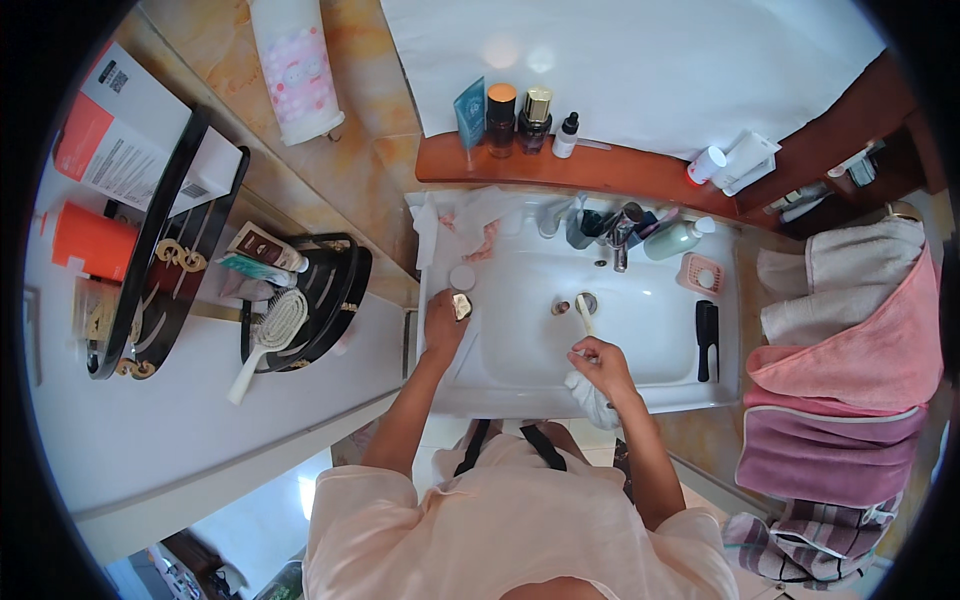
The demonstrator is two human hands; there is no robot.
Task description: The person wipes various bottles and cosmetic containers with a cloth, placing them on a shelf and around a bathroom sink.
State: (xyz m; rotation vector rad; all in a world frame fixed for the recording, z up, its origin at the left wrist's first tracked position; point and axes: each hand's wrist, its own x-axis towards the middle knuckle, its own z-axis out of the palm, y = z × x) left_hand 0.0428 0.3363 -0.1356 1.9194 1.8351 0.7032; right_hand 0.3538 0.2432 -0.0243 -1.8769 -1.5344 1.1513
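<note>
On the left rim of the white sink (510,375), my left hand (440,320) is closed around a small round container (461,306) with a shiny pale-gold face and a dark edge. Just beyond that hand lies a round white lid-like disc (462,277). Over the basin my right hand (600,362) pinches a short pale stick (584,315), whose far end points toward the drain (587,302). Its exact kind is too small to tell. A crumpled white cloth (592,400) sits below my right hand at the sink's front edge; whether the hand touches it is unclear.
Behind the basin stand the faucet (622,235), a dark cup (583,230) and a green pump bottle (675,238). A pink soap dish (702,273) and black comb (707,340) lie right. Bottles line the wooden shelf (620,168). Towels (835,370) hang right; black racks (310,330) left.
</note>
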